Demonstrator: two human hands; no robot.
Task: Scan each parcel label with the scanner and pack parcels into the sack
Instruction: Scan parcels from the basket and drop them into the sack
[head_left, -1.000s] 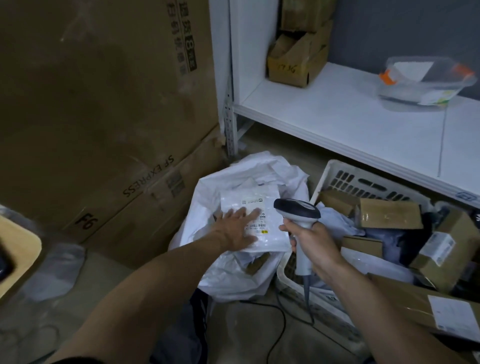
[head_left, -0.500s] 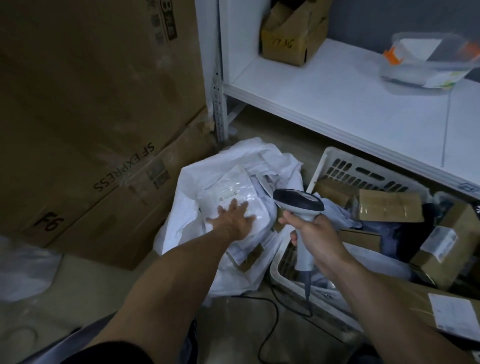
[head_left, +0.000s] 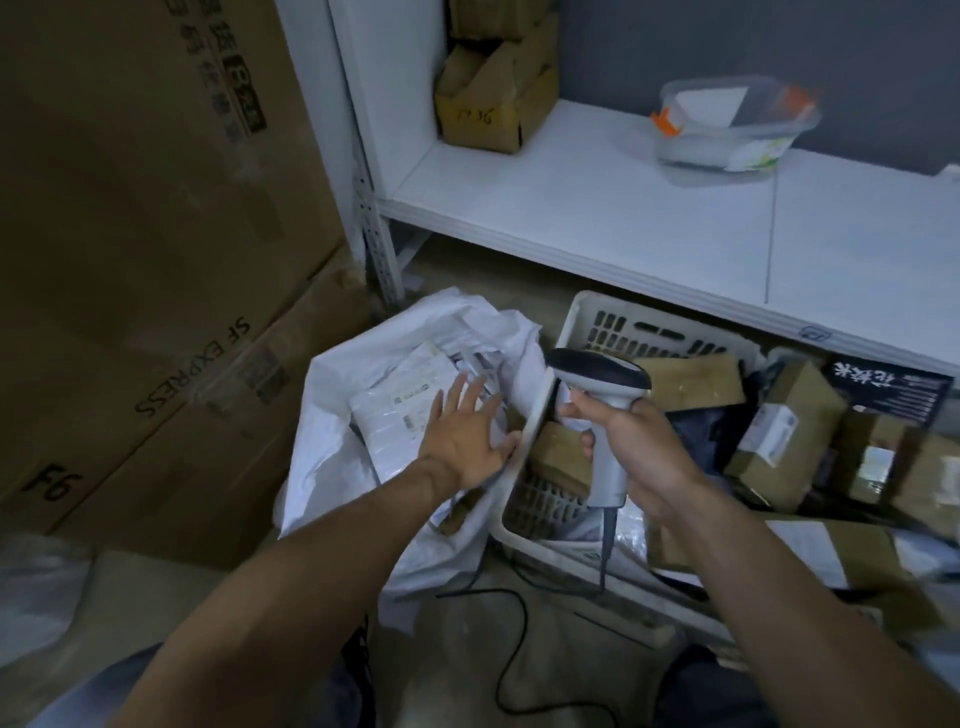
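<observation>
A white sack (head_left: 332, 457) stands open on the floor at centre. Inside it lies a flat white parcel (head_left: 395, 410) with a printed label facing up. My left hand (head_left: 465, 439) hovers over the sack's mouth with fingers spread and straight, its fingertips over the parcel's right edge. My right hand (head_left: 631, 447) grips the grey handle of a barcode scanner (head_left: 602, 384), whose dark head points left toward the sack. Its black cable (head_left: 511, 623) trails down across the floor.
A white plastic basket (head_left: 644, 332) right of the sack holds several brown cardboard parcels (head_left: 685, 382) and a black box (head_left: 891, 389). Above runs a white shelf (head_left: 597, 208) with a cardboard box (head_left: 488, 109) and a clear tub (head_left: 732, 130). Large cartons (head_left: 145, 234) fill the left.
The white parcel went from held up at the sack's mouth to lying inside the sack. My left hand let go of it and opened out flat above it. The scanner stayed in my right hand.
</observation>
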